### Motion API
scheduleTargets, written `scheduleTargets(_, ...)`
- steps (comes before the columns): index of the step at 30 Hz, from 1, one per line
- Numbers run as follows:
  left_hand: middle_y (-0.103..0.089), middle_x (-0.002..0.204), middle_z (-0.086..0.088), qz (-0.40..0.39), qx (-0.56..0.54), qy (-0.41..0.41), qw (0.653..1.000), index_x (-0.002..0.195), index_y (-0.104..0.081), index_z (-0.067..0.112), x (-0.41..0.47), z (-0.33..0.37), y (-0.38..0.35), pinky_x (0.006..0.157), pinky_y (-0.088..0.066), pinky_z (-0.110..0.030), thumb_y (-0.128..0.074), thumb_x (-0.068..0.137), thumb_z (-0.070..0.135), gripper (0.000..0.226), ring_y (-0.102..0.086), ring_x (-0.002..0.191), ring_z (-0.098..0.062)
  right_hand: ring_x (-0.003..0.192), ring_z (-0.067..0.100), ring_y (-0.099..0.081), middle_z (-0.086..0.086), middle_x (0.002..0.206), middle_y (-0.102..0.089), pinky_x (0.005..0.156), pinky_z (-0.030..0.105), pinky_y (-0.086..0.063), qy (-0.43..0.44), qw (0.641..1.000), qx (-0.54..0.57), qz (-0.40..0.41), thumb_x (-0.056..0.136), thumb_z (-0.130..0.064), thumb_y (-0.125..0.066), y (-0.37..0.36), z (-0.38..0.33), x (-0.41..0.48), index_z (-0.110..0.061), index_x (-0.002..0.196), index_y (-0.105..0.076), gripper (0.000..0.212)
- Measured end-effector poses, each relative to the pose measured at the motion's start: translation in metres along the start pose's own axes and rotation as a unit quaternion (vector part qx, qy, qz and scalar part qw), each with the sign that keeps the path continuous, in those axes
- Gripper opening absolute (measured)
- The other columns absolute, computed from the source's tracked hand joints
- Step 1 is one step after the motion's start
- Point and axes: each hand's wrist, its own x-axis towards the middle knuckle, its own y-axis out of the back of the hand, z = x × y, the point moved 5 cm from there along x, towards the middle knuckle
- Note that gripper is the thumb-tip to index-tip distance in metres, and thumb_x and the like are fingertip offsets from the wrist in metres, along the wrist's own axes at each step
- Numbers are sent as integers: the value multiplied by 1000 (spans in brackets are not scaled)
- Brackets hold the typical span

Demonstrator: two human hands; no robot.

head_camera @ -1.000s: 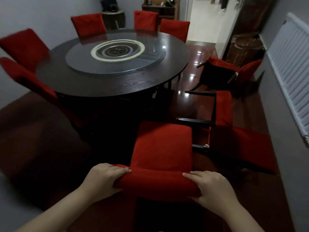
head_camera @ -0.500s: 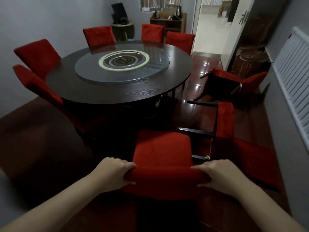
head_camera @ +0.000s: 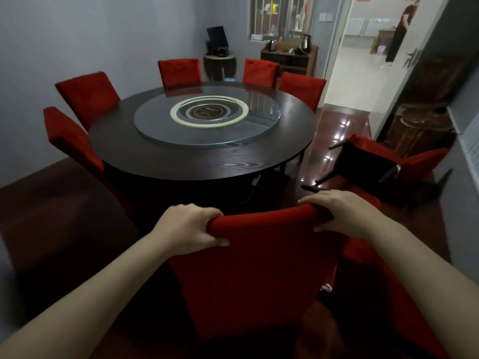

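Note:
A red upholstered chair (head_camera: 248, 268) stands upright right in front of me, its back facing me and its seat hidden behind the backrest. My left hand (head_camera: 186, 229) grips the left end of the backrest's top edge, fingers over the front and thumb behind. My right hand (head_camera: 344, 213) grips the right end the same way. The chair faces a round dark wooden table (head_camera: 233, 161) with a glass turntable (head_camera: 207, 120) in its middle.
Several red chairs ring the table's far and left sides. A chair (head_camera: 383, 161) lies tipped over on the glossy floor at right, another red chair (head_camera: 388, 268) lies just right of mine. An open doorway (head_camera: 363, 60) with a person beyond, sideboard with kettles (head_camera: 287, 55).
The chair I hold has risen and tilted upright, its backrest now hiding the seat. My view has lifted, showing more of the room. Both hands kept their grip.

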Motion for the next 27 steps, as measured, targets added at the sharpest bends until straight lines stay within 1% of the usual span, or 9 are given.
scheduleTargets(3,-69,90,13,36,7,13,999,110,-57,44,45,-27,11,70,-47,-27,-54,63,85,63,-66,88,-13,117,14,-48,-17,126,-53,99,41,-34,-2,1000,10,7,69,-31,-70,6,2,52,-50,131,-42,71)
scheduleTargets(7,-68,88,15,60,22,16,998,105,-56,44,94,-56,18,67,-44,-28,-43,56,93,71,-64,86,-12,122,16,-41,-16,132,-49,97,41,-31,-28,999,-29,16,56,-53,-53,20,17,111,-55,134,-32,80)
scheduleTargets(10,-66,90,16,88,43,15,995,98,-55,40,121,-70,23,64,-39,-29,-38,52,97,75,-63,86,-12,139,18,-22,-12,149,-32,107,45,-19,-21,999,-26,15,53,-67,-45,25,29,140,-56,143,-9,98)
scheduleTargets(12,-66,88,15,78,49,27,995,94,-54,38,139,-77,27,63,-37,-29,-37,50,99,77,-63,85,-13,142,19,-17,-11,153,-27,110,47,-16,-4,999,-25,31,51,-82,-44,31,33,155,-54,145,-3,106)
scheduleTargets(15,-62,76,12,72,53,58,994,86,-54,35,160,-92,28,62,-39,-30,-31,44,103,83,-62,77,-14,125,18,-45,-10,135,-51,98,38,-36,28,995,-63,74,47,-97,-41,36,35,177,-45,140,-33,107)
scheduleTargets(17,-60,67,10,114,69,68,989,75,-53,28,166,-98,30,59,-41,-29,-25,46,103,85,-61,68,-15,98,15,-61,-14,105,-65,73,30,-41,38,988,-97,115,43,-101,-36,39,36,195,-38,107,-55,92)
scheduleTargets(18,-58,62,9,150,80,66,983,69,-51,25,169,-97,30,55,-40,-28,-24,51,101,83,-60,62,-16,87,15,-63,-14,91,-65,64,28,-38,43,985,-106,132,40,-102,-33,40,39,204,-34,90,-54,87)
scheduleTargets(20,-56,58,8,201,99,71,972,64,-50,21,177,-96,32,50,-35,-27,-27,59,94,76,-58,54,-18,75,15,-63,-13,77,-62,57,28,-33,61,981,-99,152,38,-104,-28,43,45,225,-29,72,-44,83)
scheduleTargets(27,-52,58,11,192,75,127,970,61,-44,26,225,-118,33,49,-28,-26,-32,57,93,68,-54,55,-15,70,17,-61,-10,73,-60,56,29,-32,106,977,-76,167,41,-102,-32,48,66,284,-29,69,-41,79)
